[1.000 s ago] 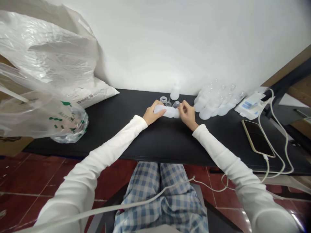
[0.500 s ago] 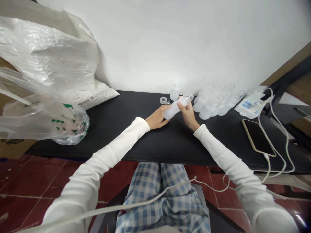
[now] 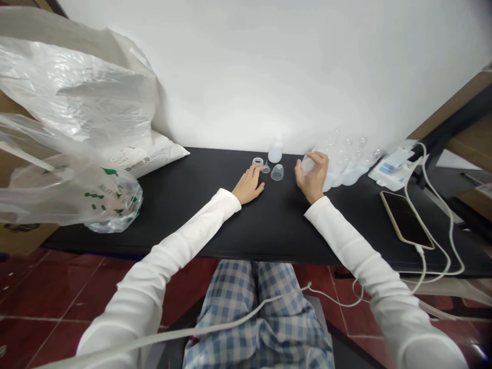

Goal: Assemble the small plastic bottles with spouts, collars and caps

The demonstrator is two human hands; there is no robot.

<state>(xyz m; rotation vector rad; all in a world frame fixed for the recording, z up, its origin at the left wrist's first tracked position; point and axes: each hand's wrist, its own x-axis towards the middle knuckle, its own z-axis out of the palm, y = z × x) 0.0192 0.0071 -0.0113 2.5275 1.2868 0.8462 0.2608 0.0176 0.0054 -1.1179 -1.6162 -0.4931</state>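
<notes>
My left hand [image 3: 249,185] lies on the black table, fingers stretched out, its fingertips at the edge of a clear silicone nipple [image 3: 265,167]. Just behind those fingertips is a translucent screw ring [image 3: 258,161]. A clear dome cap [image 3: 277,172] sits right of the nipple, and behind it an uncapped milky bottle [image 3: 275,151] stands upright by the wall. My right hand [image 3: 314,177] curls around a milky baby bottle [image 3: 307,165] at the left end of a cluster of capped baby bottles [image 3: 348,161]. The hand hides part of that bottle.
A large white sack [image 3: 96,92] and a clear plastic bag with green print [image 3: 111,197] fill the left side. At right are a white-and-blue box [image 3: 392,166], a phone [image 3: 407,219] on charge and loose white cables [image 3: 453,225]. One cable crosses my lap.
My right hand has carried the capped bottle rightward from between both hands to the cluster. My left hand has let go of it and now rests by the nipple. The dome cap has come into sight.
</notes>
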